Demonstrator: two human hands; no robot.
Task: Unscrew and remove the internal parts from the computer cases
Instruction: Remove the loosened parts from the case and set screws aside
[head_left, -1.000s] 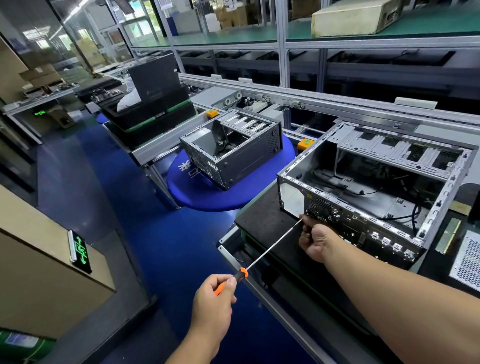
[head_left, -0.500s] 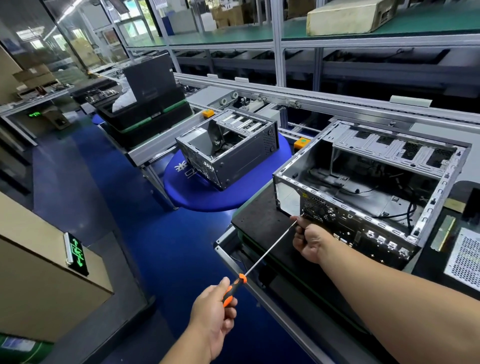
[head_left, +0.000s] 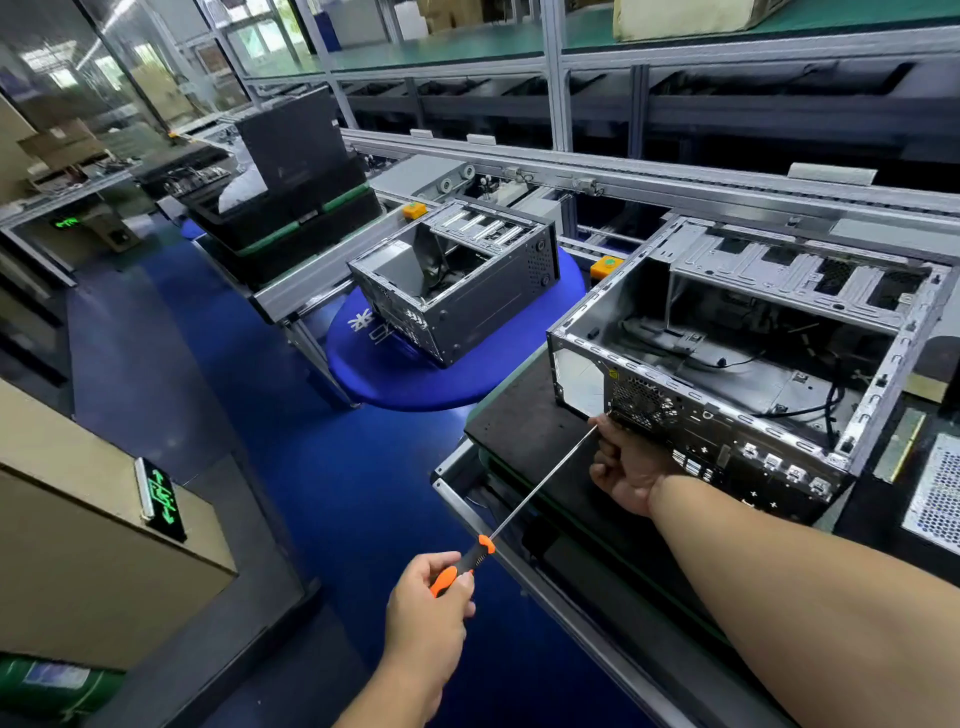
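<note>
An open metal computer case (head_left: 748, 364) lies on its side on a black mat (head_left: 524, 426) at the right, with cables inside. My left hand (head_left: 428, 613) grips the orange and black handle of a long screwdriver (head_left: 540, 483). Its thin shaft runs up to the case's rear panel near the fan grille. My right hand (head_left: 631, 467) is curled at the shaft's tip against that rear panel; what its fingers pinch is hidden. A second open case (head_left: 457, 286) sits farther back on a round blue surface (head_left: 415, 374).
A conveyor rail (head_left: 623, 176) runs behind the cases, under green-topped shelves. Black stacked trays (head_left: 291, 208) stand at the left rear. A perforated metal part (head_left: 935, 499) lies at the far right. A cardboard-coloured box with a green exit sign (head_left: 161, 496) is at my left, above the blue floor.
My left hand has turned slightly on the screwdriver handle. My right hand stays at the tip by the rear panel. The view shifted a little.
</note>
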